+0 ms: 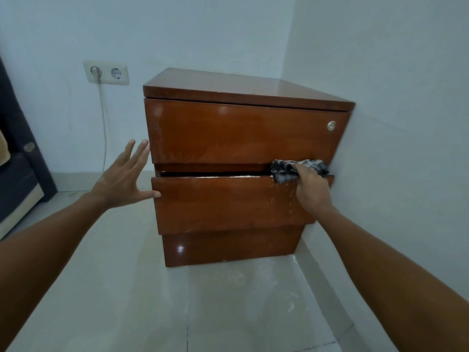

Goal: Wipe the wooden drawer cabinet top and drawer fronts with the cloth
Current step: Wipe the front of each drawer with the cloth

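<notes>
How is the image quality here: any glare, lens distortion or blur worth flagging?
Head view: soft, even light; small glare spots on the bottom drawer front and the cabinet top; wide-angle lens splays the forearms and bends the cabinet's edges; the right hand and cloth are sharp enough, with no strong motion blur.

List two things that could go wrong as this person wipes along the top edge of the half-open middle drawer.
1. The right hand presses the cloth into the gap under the top drawer; if the middle drawer slides shut, fingers could get pinched.
2. The middle drawer's chipped edge may snag the cloth.
</notes>
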